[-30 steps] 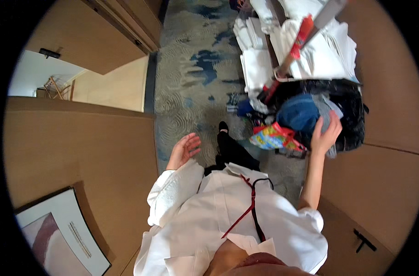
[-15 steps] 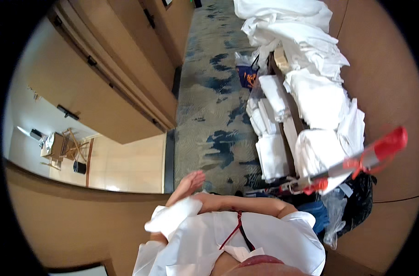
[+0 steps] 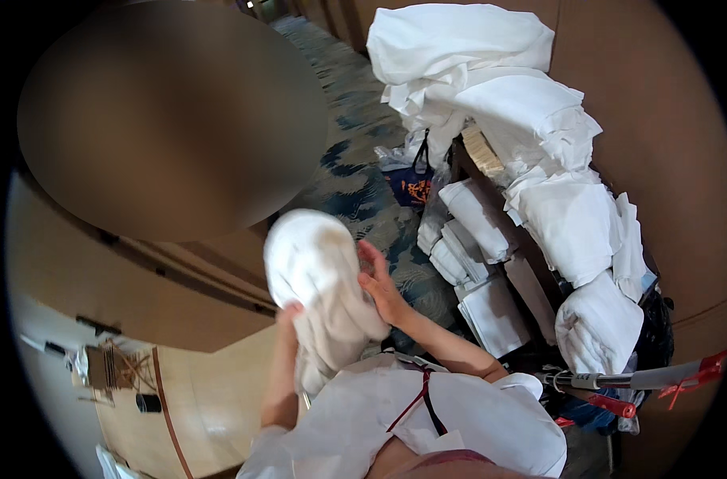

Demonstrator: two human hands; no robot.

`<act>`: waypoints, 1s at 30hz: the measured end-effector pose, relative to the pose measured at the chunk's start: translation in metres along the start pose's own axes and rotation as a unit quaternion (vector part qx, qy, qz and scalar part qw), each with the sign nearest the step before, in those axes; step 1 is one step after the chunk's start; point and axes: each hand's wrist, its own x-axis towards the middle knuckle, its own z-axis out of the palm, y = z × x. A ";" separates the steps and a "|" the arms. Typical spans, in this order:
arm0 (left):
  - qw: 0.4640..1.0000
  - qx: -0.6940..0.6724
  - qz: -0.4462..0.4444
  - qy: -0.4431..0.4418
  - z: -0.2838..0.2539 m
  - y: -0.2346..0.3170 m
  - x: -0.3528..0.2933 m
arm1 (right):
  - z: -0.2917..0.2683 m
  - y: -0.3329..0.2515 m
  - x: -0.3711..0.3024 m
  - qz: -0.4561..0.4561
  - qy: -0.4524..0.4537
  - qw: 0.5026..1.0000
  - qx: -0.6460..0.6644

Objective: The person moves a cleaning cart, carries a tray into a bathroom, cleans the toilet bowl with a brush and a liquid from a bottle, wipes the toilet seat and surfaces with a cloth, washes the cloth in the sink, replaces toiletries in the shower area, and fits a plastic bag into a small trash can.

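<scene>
A bundled white towel [image 3: 315, 267], slightly blurred, is held up in front of my body between both hands. Its rounded end points away from me, and loose folds hang down toward my white shirt. My left hand [image 3: 291, 318] grips its left side, most of the fingers hidden behind the cloth. On the other side, my right hand [image 3: 383, 287] presses against the towel with thumb and curled fingers.
To the right stands a linen cart with stacked white linen [image 3: 567, 219] and folded towels [image 3: 495, 315]. A pole with a red end [image 3: 651, 379] juts across the lower right. A dark blue bag [image 3: 411, 184] hangs beyond. An open doorway lies left; a blurred oval hides the upper left.
The white towel has come up from beside my left arm to in front of me, and both hands are now on it. The view has turned, shifting the cart and doorway.
</scene>
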 end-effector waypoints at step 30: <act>0.597 0.229 0.736 -0.224 0.437 0.117 0.320 | -0.289 0.150 0.011 0.355 0.082 0.931 -0.032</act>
